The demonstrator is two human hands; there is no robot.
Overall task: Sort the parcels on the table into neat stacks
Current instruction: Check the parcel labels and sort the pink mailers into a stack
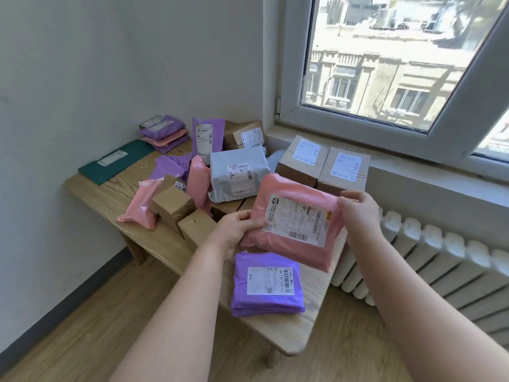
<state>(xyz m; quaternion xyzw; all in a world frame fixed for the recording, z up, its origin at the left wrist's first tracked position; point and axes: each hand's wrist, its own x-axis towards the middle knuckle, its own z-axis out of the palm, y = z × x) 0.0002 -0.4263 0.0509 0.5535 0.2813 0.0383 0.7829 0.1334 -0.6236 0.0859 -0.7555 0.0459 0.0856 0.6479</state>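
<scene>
Head view: my left hand [237,232] and right hand [358,213] pinch one pink parcel [297,188]; one purple parcel [267,282] beneath, two cardboard boxes [301,158] [344,169] just behind.

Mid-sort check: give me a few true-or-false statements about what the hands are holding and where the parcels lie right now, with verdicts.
1. The left hand and right hand both have a grip on the large pink parcel. True.
2. The purple parcel at the near end lies label down. False: its white label faces up.
3. The green parcel lies at the far left of the table. True.
4. The grey parcel sits on the floor. False: it is on the table among other parcels.
5. Two cardboard boxes stand side by side below the window. True.
</scene>
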